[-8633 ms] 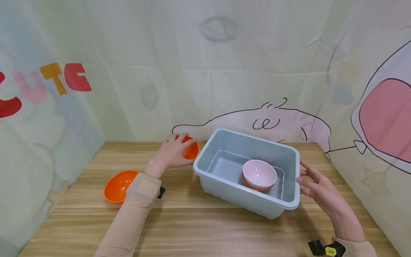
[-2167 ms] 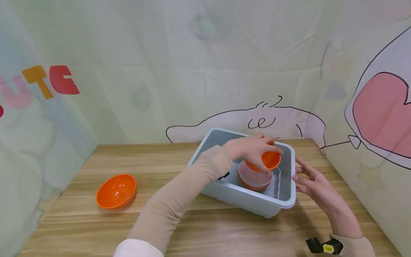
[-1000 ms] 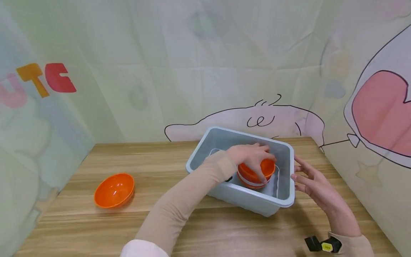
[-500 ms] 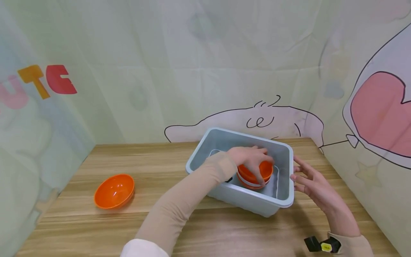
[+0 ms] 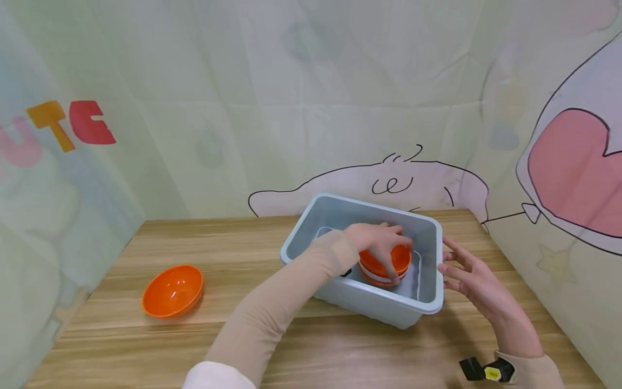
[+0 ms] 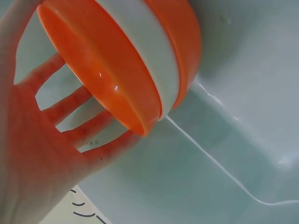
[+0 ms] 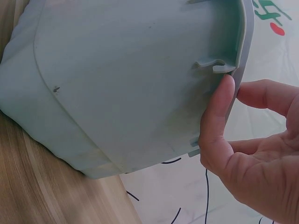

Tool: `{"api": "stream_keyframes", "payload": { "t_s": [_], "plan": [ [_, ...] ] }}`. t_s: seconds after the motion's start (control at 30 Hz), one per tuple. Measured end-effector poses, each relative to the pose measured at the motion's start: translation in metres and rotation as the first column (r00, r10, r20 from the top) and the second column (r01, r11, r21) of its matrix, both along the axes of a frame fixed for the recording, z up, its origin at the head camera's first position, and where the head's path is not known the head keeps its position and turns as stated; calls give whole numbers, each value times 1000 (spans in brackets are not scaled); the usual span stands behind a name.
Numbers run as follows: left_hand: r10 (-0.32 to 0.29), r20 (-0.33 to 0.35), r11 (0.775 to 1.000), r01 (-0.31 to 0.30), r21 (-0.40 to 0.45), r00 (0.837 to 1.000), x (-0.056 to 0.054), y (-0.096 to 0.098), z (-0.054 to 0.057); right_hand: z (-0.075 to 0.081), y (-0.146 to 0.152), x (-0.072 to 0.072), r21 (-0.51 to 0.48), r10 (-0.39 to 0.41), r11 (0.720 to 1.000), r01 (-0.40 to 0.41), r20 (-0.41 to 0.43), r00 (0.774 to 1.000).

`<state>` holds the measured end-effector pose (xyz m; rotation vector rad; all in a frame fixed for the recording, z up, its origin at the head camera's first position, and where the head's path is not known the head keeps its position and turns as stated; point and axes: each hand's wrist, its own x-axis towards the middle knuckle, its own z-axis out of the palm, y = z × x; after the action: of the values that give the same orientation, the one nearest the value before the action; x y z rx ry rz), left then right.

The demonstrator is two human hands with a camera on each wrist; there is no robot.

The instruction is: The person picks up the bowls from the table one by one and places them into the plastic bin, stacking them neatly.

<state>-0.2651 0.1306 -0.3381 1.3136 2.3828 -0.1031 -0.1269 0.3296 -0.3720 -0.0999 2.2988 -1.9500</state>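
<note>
My left hand reaches into a grey-blue plastic bin and grips the rim of an orange bowl, thumb on the near side and fingers along the far side. In the left wrist view this orange bowl sits in a white bowl, which sits in another orange bowl. The left hand partly covers the stack in the head view. At the bin's right end, my right hand pinches the rim; the right wrist view shows fingers on both sides of it.
Another orange bowl stands alone on the left of the wooden table. A printed cloth hangs close behind and along both sides of the table. The bin's raised walls surround the left hand.
The left hand picked up the orange bowl from left of the bin, carried it over and lowered it onto the white bowl. Over the last second it barely moved. The right hand stayed at the rim.
</note>
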Motion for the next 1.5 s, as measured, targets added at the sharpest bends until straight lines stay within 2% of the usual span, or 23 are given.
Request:
{"api": "stream_keyframes", "payload": {
  "t_s": [0.37,0.9,1.27,1.5],
  "plan": [
    [0,-2,1000,0,-9,1000,-1,0,0,1,-1,-2,-46,26,999,-27,-17,1000],
    [18,11,1000,-17,-12,1000,0,2,-1,0,1,-1,-54,30,998,-31,-13,999],
    [27,1,1000,-27,16,1000,3,0,-2,2,0,0,-14,8,1000,-8,12,1000],
    [34,-10,999,-34,13,999,4,-1,1,1,0,0,-16,12,1000,-12,6,1000]
  ]
}}
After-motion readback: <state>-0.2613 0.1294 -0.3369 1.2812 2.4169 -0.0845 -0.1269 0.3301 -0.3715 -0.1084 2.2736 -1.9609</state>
